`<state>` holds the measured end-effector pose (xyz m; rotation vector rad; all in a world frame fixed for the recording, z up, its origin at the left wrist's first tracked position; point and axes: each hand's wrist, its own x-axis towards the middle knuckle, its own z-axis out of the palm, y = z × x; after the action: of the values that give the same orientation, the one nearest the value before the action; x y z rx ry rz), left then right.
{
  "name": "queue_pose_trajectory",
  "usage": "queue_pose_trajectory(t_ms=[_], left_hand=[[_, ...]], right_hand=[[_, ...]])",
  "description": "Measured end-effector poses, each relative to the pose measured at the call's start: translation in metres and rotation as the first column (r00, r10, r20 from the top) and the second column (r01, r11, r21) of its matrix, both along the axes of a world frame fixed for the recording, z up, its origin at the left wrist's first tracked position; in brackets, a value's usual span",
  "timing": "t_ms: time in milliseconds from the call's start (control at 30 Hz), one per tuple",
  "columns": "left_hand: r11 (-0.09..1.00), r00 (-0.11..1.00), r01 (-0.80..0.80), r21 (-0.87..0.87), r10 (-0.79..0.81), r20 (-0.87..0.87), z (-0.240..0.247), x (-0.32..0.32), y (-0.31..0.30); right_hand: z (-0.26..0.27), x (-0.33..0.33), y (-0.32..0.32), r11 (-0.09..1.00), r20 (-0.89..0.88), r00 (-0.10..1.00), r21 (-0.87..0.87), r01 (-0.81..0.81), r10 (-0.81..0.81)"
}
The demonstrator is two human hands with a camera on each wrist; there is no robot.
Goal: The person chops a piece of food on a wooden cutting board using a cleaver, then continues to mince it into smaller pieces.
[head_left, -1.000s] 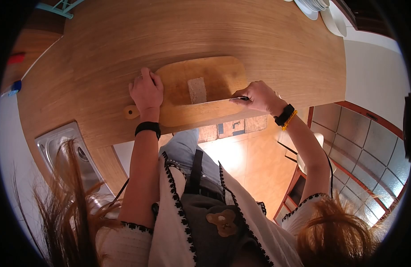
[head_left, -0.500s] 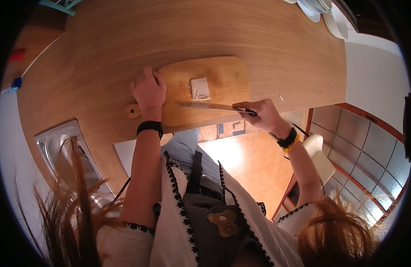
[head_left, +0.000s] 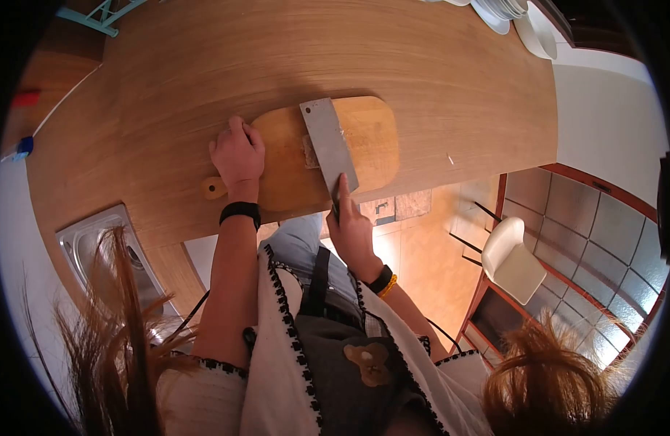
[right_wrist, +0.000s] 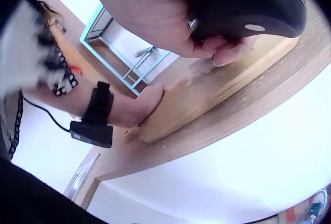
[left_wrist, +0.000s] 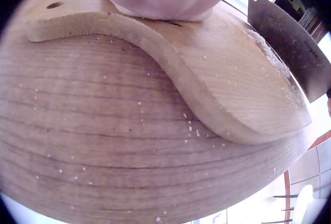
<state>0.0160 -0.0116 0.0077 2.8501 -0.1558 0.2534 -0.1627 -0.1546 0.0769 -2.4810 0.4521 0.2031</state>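
A cleaver (head_left: 327, 138) lies at an angle across the wooden cutting board (head_left: 375, 138), its black handle (right_wrist: 253, 9) gripped in my right hand (head_left: 354, 236). The right index finger stretches along the lower end of the blade. Beneath and left of the blade shows part of a pale, crumbly square slab (head_left: 311, 152); the blade covers the rest. In the left wrist view, the cleaver stands beside the slab's rough edge (left_wrist: 271, 55). My left hand (head_left: 237, 154) holds the board's left end with curled fingers, just beyond its handle (head_left: 213, 188); its fingertips are hidden.
Pale crumbs (left_wrist: 189, 128) are scattered on the wooden counter (head_left: 175, 87), and a small white sliver (head_left: 451, 158) lies right of the board. A metal sink (head_left: 106, 240) is set in at the left. White plates (head_left: 494, 14) stand far right, and a white chair (head_left: 513, 261) stands on the floor.
The right hand has moved left and toward the body. The cleaver has swung from lying sideways below the slab to pointing away, over the slab. The left hand has stayed on the board.
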Motion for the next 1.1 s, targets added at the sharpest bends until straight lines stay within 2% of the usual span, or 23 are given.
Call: queue_pose_trajectory(t_ms=[67, 133, 167, 233, 267, 333, 433, 500, 567, 600, 633, 667, 700, 767, 833, 900, 967, 1033, 1100], left_hand=[[1.000, 1.000, 0.000, 0.004, 0.000, -0.004, 0.003, 0.001, -0.001], [1.000, 0.999, 0.009, 0.007, -0.009, 0.041, 0.004, 0.001, -0.003], [1.000, 0.999, 0.011, 0.008, -0.012, 0.039, 0.004, 0.001, -0.003], [1.000, 1.000, -0.008, 0.009, 0.008, -0.006, 0.006, 0.000, -0.005], [1.000, 1.000, -0.008, 0.009, 0.008, -0.009, 0.007, 0.001, -0.006], [0.999, 0.997, 0.016, -0.045, -0.013, 0.071, 0.005, 0.001, -0.006], [1.000, 1.000, 0.007, -0.019, -0.007, 0.002, 0.005, 0.001, -0.006], [1.000, 1.000, 0.005, -0.022, -0.005, 0.028, 0.008, 0.002, -0.009], [1.000, 0.999, -0.017, -0.007, 0.017, 0.051, 0.008, 0.004, -0.006], [1.000, 1.000, -0.009, -0.020, 0.009, 0.028, 0.009, 0.003, -0.007], [0.999, 1.000, 0.005, -0.034, -0.005, 0.000, 0.008, 0.002, -0.007], [0.999, 1.000, 0.004, -0.032, -0.004, -0.008, 0.007, 0.001, -0.006], [1.000, 1.000, 0.005, -0.021, -0.005, 0.027, 0.005, 0.002, -0.006], [1.000, 0.998, 0.006, -0.014, -0.005, 0.062, 0.004, 0.001, -0.006], [0.999, 0.996, 0.014, -0.037, -0.011, 0.083, 0.007, 0.003, -0.005], [1.000, 0.997, -0.002, -0.028, 0.005, 0.076, 0.009, 0.003, -0.007], [0.999, 0.998, -0.025, -0.022, 0.027, 0.062, 0.009, 0.003, -0.007], [0.999, 0.997, -0.031, -0.014, 0.030, -0.072, 0.013, 0.002, -0.007], [0.999, 0.999, -0.026, -0.037, 0.024, -0.047, 0.014, 0.003, -0.007]], right_hand=[[0.001, -0.002, 0.008, 1.000, -0.058, 0.998, 0.002, -0.020, 0.020], [0.005, -0.001, 0.013, 0.988, -0.256, 0.962, -0.094, -0.126, 0.098], [0.002, -0.004, 0.017, 0.988, -0.258, 0.961, -0.093, -0.124, 0.096], [-0.011, -0.012, 0.021, 0.909, -0.319, 0.930, -0.303, -0.285, 0.185], [-0.018, -0.015, 0.021, 0.888, -0.272, 0.940, -0.353, -0.296, 0.205], [-0.026, -0.014, 0.021, 0.880, -0.290, 0.935, -0.363, -0.306, 0.205], [-0.032, -0.016, 0.023, 0.871, -0.310, 0.934, -0.392, -0.296, 0.178], [-0.027, -0.015, 0.021, 0.867, -0.304, 0.938, -0.407, -0.288, 0.169], [-0.013, -0.012, 0.018, 0.980, -0.238, 0.959, -0.090, -0.177, 0.151], [0.000, -0.008, 0.015, 0.990, -0.223, 0.965, 0.015, -0.141, 0.141], [0.012, -0.008, 0.012, 0.989, -0.227, 0.963, 0.020, -0.144, 0.145], [0.023, -0.010, 0.008, 0.993, -0.110, 0.992, 0.107, -0.046, 0.058], [0.033, -0.011, 0.003, 0.979, 0.000, 0.999, 0.200, 0.041, -0.042], [0.048, -0.013, -0.008, 0.938, 0.024, 0.990, 0.322, 0.127, -0.142], [0.051, -0.011, -0.024, 0.872, -0.091, 0.978, 0.443, 0.208, -0.187], [0.043, -0.009, -0.035, 0.837, -0.078, 0.976, 0.505, 0.213, -0.201], [0.043, -0.004, -0.045, 0.809, -0.121, 0.986, 0.565, 0.164, -0.115], [0.049, 0.004, -0.047, 0.793, -0.107, 0.990, 0.593, 0.139, -0.094], [0.065, 0.012, -0.050, 0.507, -0.390, 0.908, 0.758, 0.410, -0.151]])
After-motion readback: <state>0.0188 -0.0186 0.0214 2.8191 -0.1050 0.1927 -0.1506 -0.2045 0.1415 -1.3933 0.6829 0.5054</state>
